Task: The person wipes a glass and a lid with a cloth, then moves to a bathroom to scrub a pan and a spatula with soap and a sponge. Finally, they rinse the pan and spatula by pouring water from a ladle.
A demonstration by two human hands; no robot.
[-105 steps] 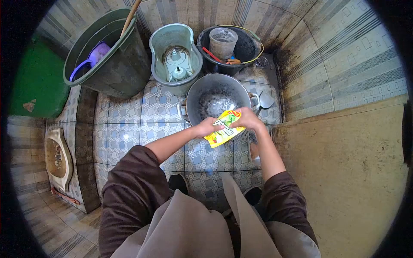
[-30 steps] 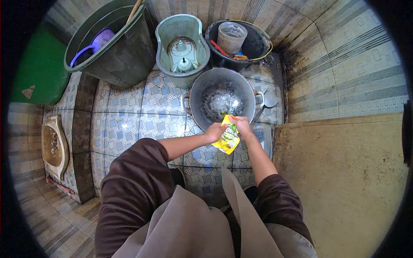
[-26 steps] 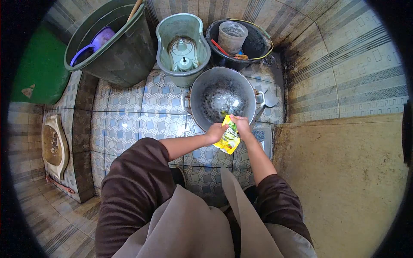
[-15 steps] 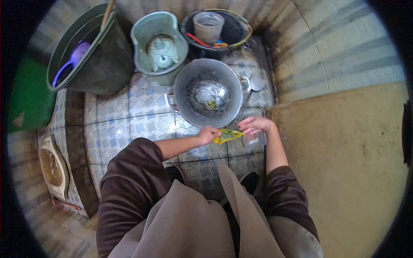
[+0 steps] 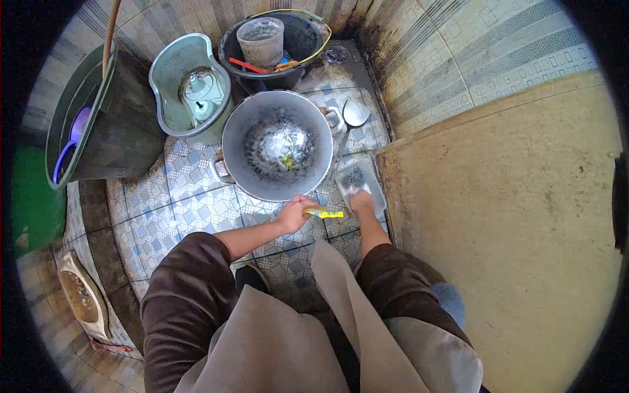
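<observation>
My left hand [image 5: 293, 215] is closed around one end of a small yellow-and-green sachet [image 5: 326, 213], which points to the right just in front of the pot. Low on the right, my right hand [image 5: 361, 202] reaches into a clear plastic tray [image 5: 375, 204]. Its blurred fingertips are right at a dark grey scouring pad [image 5: 354, 177] lying there; I cannot tell whether they grip it. A large metal pot [image 5: 236, 160] with two side handles stands on the tiles, its inside darkly speckled. A yellow-green blob [image 5: 287, 162] sits on the pot's bottom.
Behind the pot stand a pale green mop bucket [image 5: 157, 82] and a black bucket [image 5: 229, 49] holding a tub. A tall dark bin [image 5: 128, 124] with a purple dipper [image 5: 80, 124] is at left. A round metal ladle-like piece [image 5: 356, 113] lies right of the pot, near the beige panel [image 5: 498, 229].
My right hand has moved from beside the sachet down into the plastic tray. My left hand keeps hold of the sachet. The view has shifted, so the pot appears further left.
</observation>
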